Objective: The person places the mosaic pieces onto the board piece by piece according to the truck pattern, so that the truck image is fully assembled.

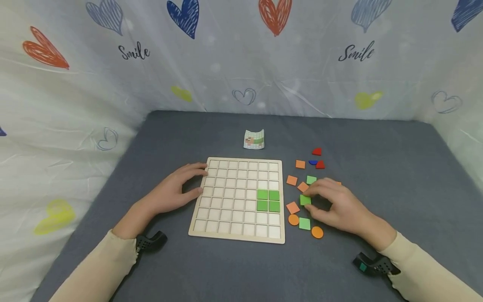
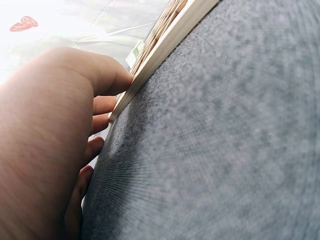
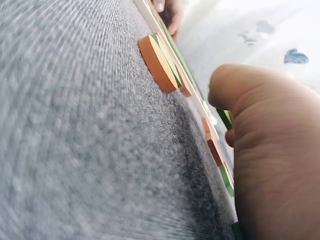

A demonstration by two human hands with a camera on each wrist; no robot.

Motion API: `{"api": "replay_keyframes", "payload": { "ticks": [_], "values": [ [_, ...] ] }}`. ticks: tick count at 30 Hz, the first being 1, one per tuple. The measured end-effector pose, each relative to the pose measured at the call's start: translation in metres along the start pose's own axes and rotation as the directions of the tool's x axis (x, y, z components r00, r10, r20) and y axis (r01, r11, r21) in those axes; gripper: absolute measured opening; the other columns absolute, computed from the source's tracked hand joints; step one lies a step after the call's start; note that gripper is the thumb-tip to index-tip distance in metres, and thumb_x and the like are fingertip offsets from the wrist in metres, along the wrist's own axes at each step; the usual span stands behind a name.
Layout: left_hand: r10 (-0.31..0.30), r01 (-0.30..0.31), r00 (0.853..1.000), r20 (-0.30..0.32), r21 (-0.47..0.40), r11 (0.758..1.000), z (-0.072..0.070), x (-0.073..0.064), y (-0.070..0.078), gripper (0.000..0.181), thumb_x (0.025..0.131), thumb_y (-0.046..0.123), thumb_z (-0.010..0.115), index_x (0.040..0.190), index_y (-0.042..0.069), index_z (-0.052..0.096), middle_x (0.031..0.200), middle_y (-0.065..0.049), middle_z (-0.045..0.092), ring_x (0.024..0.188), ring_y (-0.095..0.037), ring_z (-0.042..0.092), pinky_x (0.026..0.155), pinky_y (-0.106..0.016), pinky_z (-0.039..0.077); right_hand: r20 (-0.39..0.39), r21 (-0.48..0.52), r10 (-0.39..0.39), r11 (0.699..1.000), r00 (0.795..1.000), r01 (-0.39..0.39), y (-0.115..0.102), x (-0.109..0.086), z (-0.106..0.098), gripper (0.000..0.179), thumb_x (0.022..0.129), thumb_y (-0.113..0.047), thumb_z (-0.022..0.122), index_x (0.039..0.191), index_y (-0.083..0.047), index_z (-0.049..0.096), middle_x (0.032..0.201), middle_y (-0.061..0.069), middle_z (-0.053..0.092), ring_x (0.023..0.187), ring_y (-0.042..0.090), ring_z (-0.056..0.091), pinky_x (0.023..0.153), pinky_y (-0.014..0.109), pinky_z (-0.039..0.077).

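A pale wooden grid board [image 1: 223, 214] lies flat, with several green square tiles [image 1: 262, 194] set together in cells near its right edge. My left hand [image 1: 171, 188] rests at the board's left edge, thumb and fingertips touching the rim; the left wrist view shows the thumb against the board's side [image 2: 155, 62]. To the right of the board, my right hand [image 1: 341, 205] pinches a green square tile [image 1: 305, 200] between thumb and fingers. In the right wrist view this tile [image 3: 226, 119] shows tilted behind the thumb, partly hidden.
Loose pieces lie right of the board: orange squares [image 1: 292, 207], orange discs [image 1: 317, 232], light green squares [image 1: 304, 223], red pieces [image 1: 316, 152] and a blue half-disc [image 1: 312, 162]. Behind the board is a small picture card [image 1: 254, 139]. A curtain with hearts [image 1: 226, 63] hangs behind the grey table [image 1: 181, 138].
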State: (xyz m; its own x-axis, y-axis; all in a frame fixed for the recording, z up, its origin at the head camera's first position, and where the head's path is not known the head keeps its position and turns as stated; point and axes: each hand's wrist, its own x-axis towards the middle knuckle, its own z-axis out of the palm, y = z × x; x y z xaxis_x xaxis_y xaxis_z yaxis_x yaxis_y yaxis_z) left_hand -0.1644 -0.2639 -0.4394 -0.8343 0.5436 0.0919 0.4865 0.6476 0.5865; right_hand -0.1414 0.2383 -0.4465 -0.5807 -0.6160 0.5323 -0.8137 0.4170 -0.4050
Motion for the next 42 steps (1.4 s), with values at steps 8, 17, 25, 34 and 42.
{"api": "replay_keyframes", "payload": {
  "ticks": [8,17,25,34,42],
  "values": [
    [-0.005,0.005,1.0,0.0,-0.006,1.0,0.004,0.002,-0.002,0.05,0.109,0.034,0.072,0.156,0.021,0.059,0.173,-0.003,0.04,0.163,-0.034,0.031,0.125,-0.066,0.033,-0.016,-0.035,-0.009,0.999,1.0,0.009,-0.003,0.008,-0.001,0.026,0.104,-0.036,0.071,0.114,-0.014,0.08,0.111,-0.006,0.072,0.103,0.015,0.064,0.09,0.025,0.052],
    [-0.009,0.009,1.0,0.001,0.001,1.0,0.002,0.002,-0.002,0.048,0.109,0.033,0.073,0.154,0.021,0.06,0.173,-0.004,0.04,0.163,-0.034,0.03,0.125,-0.066,0.033,-0.017,-0.022,-0.022,1.0,1.0,0.021,-0.011,0.036,0.02,0.027,0.089,-0.017,0.088,0.114,-0.013,0.081,0.113,-0.004,0.072,0.101,0.015,0.064,0.087,0.031,0.052],
    [0.005,-0.005,1.0,0.0,0.008,1.0,0.001,0.001,-0.002,0.049,0.109,0.031,0.073,0.155,0.018,0.06,0.173,-0.007,0.04,0.161,-0.037,0.032,0.124,-0.067,0.034,0.054,-0.007,0.006,1.0,0.999,-0.005,-0.026,0.059,0.041,0.023,0.092,-0.021,0.088,0.113,-0.013,0.082,0.11,-0.005,0.073,0.101,0.015,0.065,0.09,0.04,0.054],
    [0.019,-0.019,1.0,-0.003,0.005,1.0,0.003,0.003,-0.004,0.048,0.109,0.031,0.073,0.154,0.019,0.06,0.172,-0.007,0.041,0.16,-0.038,0.034,0.123,-0.067,0.035,0.115,-0.007,0.049,0.999,0.992,-0.049,-0.033,0.081,0.059,0.021,0.096,-0.027,0.087,0.114,-0.015,0.083,0.108,-0.006,0.074,0.104,0.015,0.066,0.092,0.038,0.057],
    [0.016,-0.016,1.0,-0.006,0.0,1.0,0.002,0.001,-0.004,0.048,0.109,0.032,0.072,0.154,0.02,0.06,0.173,-0.007,0.04,0.161,-0.038,0.033,0.123,-0.068,0.034,0.172,0.01,0.085,0.996,0.981,-0.088,-0.039,0.095,0.071,0.02,0.099,-0.029,0.084,0.114,-0.015,0.083,0.106,-0.007,0.073,0.095,0.01,0.066,0.087,0.034,0.058]
  ]
}}
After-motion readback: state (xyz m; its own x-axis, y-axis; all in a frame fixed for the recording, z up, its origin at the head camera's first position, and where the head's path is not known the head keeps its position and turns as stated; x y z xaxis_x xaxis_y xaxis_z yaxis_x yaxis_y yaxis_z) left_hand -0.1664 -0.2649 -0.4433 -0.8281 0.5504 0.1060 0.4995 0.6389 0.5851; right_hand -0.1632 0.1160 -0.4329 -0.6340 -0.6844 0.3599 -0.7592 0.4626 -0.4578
